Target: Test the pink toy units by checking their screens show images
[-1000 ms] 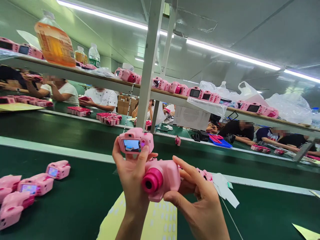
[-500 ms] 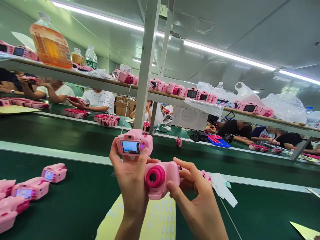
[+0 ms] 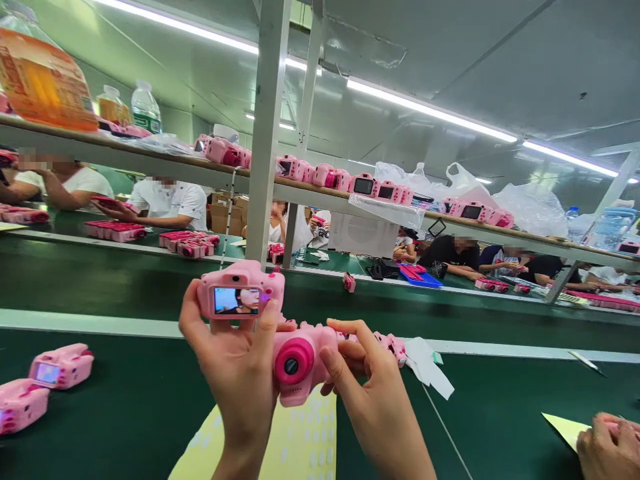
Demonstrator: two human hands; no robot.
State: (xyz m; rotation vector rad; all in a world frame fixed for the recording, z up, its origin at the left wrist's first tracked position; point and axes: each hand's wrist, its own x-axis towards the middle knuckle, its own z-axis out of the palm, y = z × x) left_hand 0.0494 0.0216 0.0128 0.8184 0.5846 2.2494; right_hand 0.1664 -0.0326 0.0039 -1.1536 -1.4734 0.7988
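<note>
A pink toy camera (image 3: pixel 241 291) is held up in my left hand (image 3: pixel 239 360), its lit screen facing me and showing part of a person. My left thumb rests by the buttons right of the screen. Just below and to the right, my right hand (image 3: pixel 373 383) grips a second pink camera (image 3: pixel 303 363) by its right side, with the dark pink lens ring towards me. This second camera touches the side of my left hand. Under both hands lies a yellow sheet (image 3: pixel 300 433) with rows of small pale stickers.
More pink cameras (image 3: pixel 63 367) lie at the left on the green surface. White paper strips (image 3: pixel 430 365) lie right of my hands. Another person's hand (image 3: pixel 605 443) is at the lower right. A shelf (image 3: pixel 320 197) carrying cameras and bottles crosses ahead, with a post (image 3: pixel 267 133).
The view has turned right, so the scene sits further left. The held camera's screen now shows a face more fully. Another person's hand has appeared at the lower right. Both my grips are kept.
</note>
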